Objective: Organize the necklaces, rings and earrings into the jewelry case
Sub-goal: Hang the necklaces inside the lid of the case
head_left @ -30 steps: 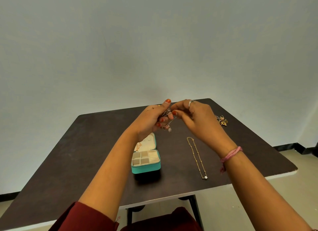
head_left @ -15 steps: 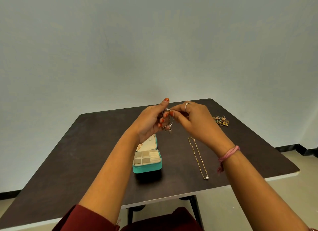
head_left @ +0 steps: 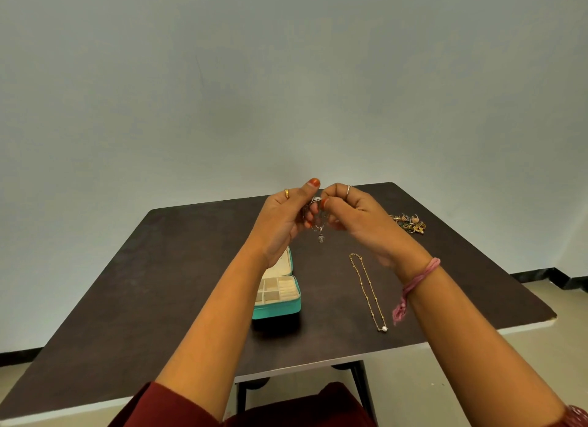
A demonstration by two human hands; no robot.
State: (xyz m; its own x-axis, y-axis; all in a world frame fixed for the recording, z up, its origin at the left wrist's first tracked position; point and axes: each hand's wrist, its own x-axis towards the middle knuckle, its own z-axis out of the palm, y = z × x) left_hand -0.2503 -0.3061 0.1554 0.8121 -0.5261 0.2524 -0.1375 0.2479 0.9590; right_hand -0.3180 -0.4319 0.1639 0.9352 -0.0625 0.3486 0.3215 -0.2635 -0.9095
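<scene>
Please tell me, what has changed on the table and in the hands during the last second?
Very little. Both hands, left hand and right hand, keep holding the silver necklace above the table; its pendant hangs lower now. The teal jewelry case, gold necklace and earring pile stayed in place.

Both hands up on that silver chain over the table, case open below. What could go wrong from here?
1. The silver necklace is bunched between the left hand and right hand; it may knot further or slip.
2. Its pendant dangles beyond the open jewelry case, so a drop would likely miss it.
3. Lowering the right forearm could drag the gold necklace lying beneath it.
</scene>
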